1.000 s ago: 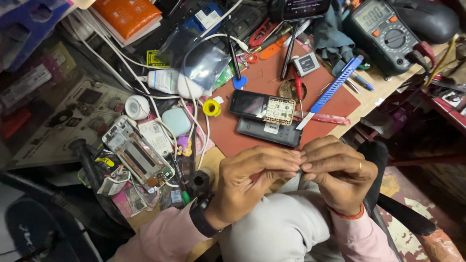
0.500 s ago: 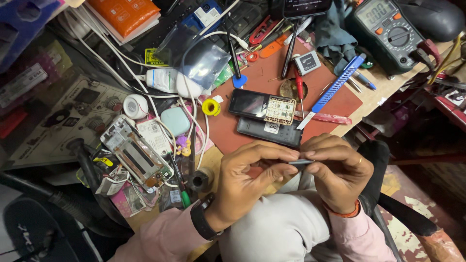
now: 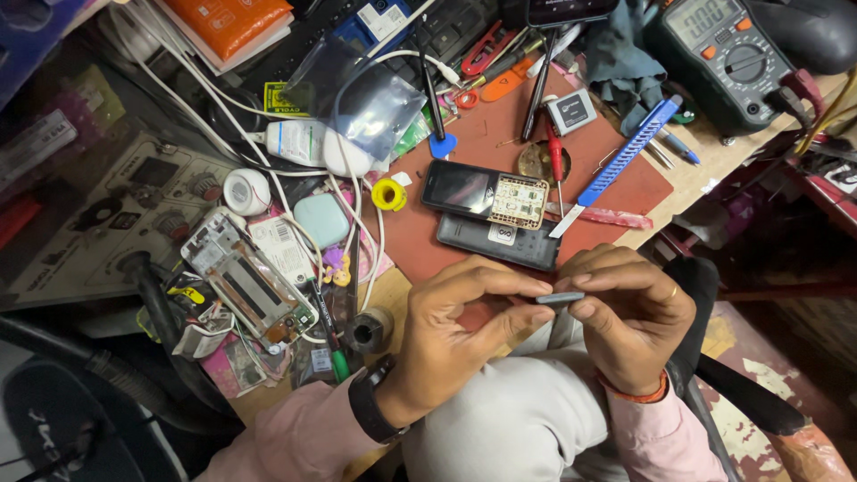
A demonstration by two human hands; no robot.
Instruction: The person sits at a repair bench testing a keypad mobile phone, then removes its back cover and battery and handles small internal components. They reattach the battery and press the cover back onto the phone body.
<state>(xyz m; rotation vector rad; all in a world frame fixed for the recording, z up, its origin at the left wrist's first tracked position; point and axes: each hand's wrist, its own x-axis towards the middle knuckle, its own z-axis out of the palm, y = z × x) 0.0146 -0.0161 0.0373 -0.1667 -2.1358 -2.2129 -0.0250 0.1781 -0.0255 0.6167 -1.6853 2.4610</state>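
Both hands met over the lap, just below the bench edge: left hand [image 3: 464, 326] and right hand [image 3: 625, 312] each pinched one end of a small grey flat part [image 3: 560, 298] between thumb and fingers. Red mat [image 3: 500, 152] lay above them, holding a black phone [image 3: 461, 189] with a bare circuit board [image 3: 518, 202] on it. Clear plastic bag [image 3: 361, 98] sat near the yellow square label [image 3: 284, 98]; orange packet [image 3: 234, 22] top left, yellow tape roll [image 3: 389, 194] at the mat's edge.
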